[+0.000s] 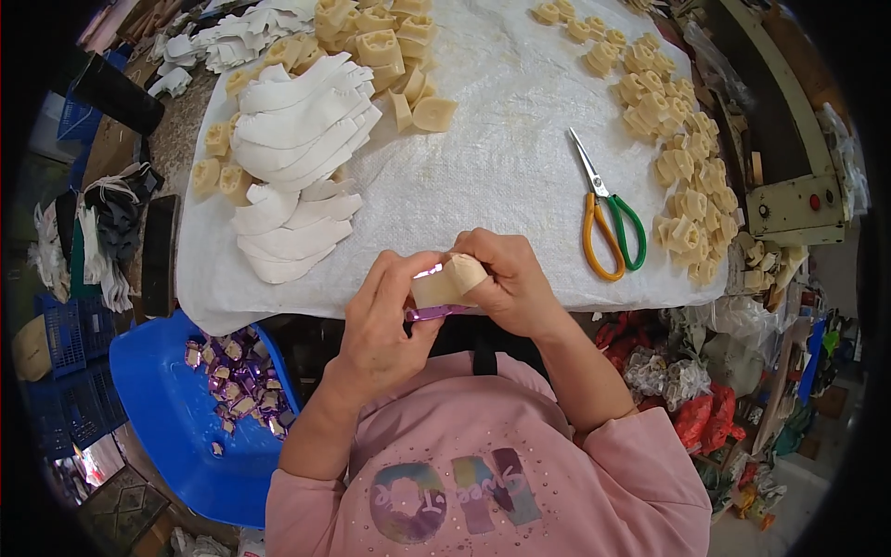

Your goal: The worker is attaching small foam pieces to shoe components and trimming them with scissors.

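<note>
Close in front of my chest, both hands hold a small beige shoe heel (434, 291) with shiny purple material along its lower edge. My left hand (388, 302) grips its left side, the fingers curled over the top and the thumb below. My right hand (509, 281) closes round the other side, its thumb pressed against a folded pale end. Part of the heel is hidden by the fingers. Just beyond the hands is the table's white woven cover (483, 204). To their right lie scissors (601, 209) with one orange-yellow and one green handle, blades pointing away.
Overlapping white cut pieces (302, 121) lie left, beside piled beige heels (380, 46). More beige heels (682, 158) line the right edge. A blue basin (176, 446) at lower left holds purple-covered heels (246, 376). A machine frame (794, 209) stands right, above bagged scraps (710, 418).
</note>
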Demonstrator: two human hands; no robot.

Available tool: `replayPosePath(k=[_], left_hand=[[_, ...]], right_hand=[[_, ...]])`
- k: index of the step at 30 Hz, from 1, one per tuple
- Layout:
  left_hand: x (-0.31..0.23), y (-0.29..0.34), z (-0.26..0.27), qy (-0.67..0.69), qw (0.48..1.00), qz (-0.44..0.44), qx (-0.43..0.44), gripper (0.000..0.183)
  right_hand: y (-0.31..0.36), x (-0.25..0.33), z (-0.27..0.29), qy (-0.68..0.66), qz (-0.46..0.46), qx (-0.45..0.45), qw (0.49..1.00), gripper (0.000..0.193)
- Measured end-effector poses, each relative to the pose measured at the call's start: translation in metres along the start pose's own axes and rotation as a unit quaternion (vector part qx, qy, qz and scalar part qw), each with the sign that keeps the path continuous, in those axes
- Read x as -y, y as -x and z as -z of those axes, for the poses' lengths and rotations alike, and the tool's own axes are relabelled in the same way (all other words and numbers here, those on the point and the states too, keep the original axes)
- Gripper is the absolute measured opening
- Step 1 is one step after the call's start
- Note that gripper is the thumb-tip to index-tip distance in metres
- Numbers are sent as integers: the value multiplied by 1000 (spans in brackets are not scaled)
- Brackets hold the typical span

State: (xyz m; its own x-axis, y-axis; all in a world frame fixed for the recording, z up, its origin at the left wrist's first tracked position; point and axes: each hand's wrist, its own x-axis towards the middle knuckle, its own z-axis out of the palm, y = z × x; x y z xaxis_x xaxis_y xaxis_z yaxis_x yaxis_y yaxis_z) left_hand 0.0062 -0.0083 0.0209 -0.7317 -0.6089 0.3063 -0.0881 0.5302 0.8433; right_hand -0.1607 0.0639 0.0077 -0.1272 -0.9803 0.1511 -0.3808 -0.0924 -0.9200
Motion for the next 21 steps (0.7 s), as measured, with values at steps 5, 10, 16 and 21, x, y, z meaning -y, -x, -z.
replayPosePath(k=[5, 10, 16, 21], left_hand=[[7, -1, -12, -5, 996, -57, -63, 46], [6, 5, -23, -54, 992, -60, -101, 48], [7, 1, -35, -74, 979, -44, -184, 44], [2, 7, -33, -51, 980, 2, -192, 47]], right_hand=[[3, -3, -1, -188, -53, -17, 981, 16], [11, -3, -6, -268, -28, -2, 963, 22], [10, -6, -24, -150, -62, -68, 984, 28], [15, -6, -33, -532, -99, -30, 840, 27]])
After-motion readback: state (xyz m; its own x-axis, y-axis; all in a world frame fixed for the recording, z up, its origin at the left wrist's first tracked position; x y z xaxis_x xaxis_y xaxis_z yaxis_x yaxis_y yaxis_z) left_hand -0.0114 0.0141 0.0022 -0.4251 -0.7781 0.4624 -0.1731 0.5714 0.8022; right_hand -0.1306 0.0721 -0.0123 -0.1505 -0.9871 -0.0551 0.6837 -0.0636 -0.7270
